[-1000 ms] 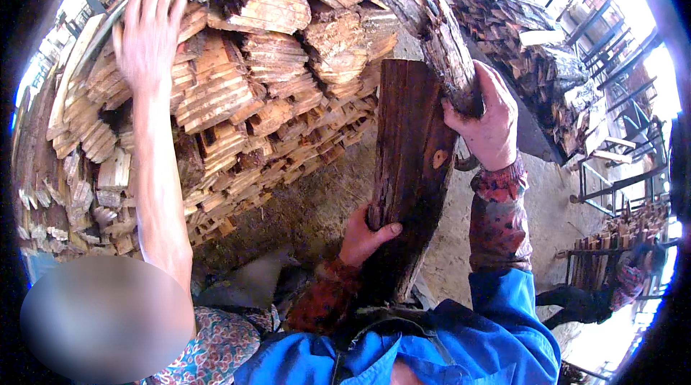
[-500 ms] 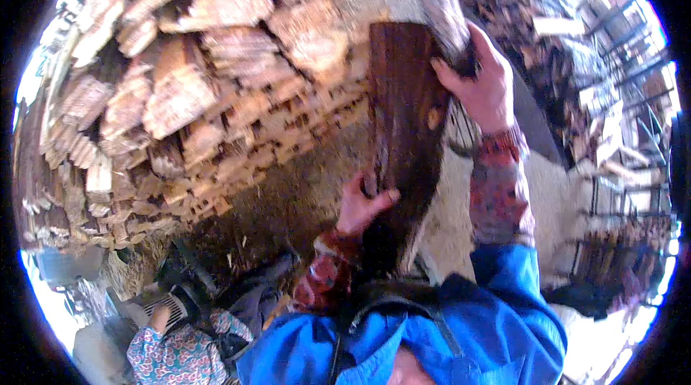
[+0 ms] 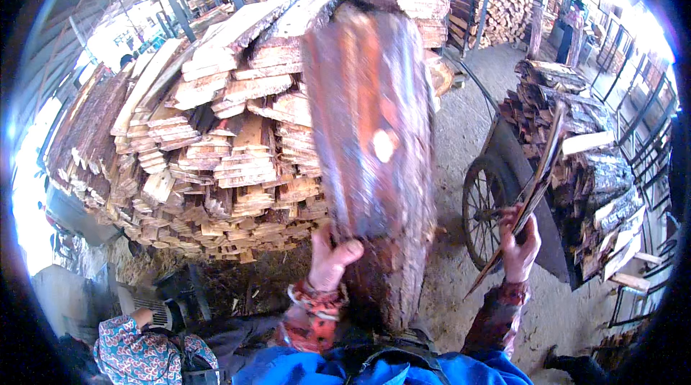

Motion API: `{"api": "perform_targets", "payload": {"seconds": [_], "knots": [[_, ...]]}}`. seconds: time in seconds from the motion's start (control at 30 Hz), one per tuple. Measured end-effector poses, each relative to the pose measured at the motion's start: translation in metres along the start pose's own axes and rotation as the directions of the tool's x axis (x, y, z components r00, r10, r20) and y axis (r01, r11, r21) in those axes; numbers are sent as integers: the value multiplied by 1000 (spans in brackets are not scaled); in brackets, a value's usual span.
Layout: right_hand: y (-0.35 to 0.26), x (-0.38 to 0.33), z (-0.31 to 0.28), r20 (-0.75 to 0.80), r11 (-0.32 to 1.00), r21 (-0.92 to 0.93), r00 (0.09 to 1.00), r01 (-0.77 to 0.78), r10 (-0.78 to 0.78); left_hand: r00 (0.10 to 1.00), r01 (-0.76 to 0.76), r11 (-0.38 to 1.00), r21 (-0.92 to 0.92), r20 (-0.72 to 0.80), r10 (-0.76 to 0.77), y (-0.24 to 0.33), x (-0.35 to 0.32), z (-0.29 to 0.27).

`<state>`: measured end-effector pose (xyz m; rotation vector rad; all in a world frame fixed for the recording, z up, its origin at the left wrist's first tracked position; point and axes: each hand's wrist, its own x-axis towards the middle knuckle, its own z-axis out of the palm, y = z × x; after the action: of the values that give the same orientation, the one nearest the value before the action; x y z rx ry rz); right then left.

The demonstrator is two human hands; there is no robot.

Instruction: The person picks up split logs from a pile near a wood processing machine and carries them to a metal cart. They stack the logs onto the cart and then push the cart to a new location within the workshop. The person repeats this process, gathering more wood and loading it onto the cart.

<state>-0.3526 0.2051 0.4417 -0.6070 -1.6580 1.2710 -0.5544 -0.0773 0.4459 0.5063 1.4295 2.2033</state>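
Our left hand grips the bark-covered slab, held upright before the stacked firewood. Our right hand clasps a thin wood strip beside the loaded wheeled cart.

A tall stack of split wood slabs is seen left of the hands. A wheeled cart loaded with firewood is parked to their right on a dirt floor. Metal racks and bright daylight are seen beyond.
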Motion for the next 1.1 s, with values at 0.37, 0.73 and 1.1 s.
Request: {"api": "perform_targets", "payload": {"seconds": [0.37,0.73,1.1], "knots": [[45,-79,-23,212,923,-379,965,-64,154,888,-454,862,225,35,458,251,162,95],[47,-99,0,181,902,-372,936,-219,303,948,-130,55,990,108,299,271,401,109],[76,-103,10,151,894,-319,915,-314,375,816,-518,489,701,234,529,250,367,72]]}}
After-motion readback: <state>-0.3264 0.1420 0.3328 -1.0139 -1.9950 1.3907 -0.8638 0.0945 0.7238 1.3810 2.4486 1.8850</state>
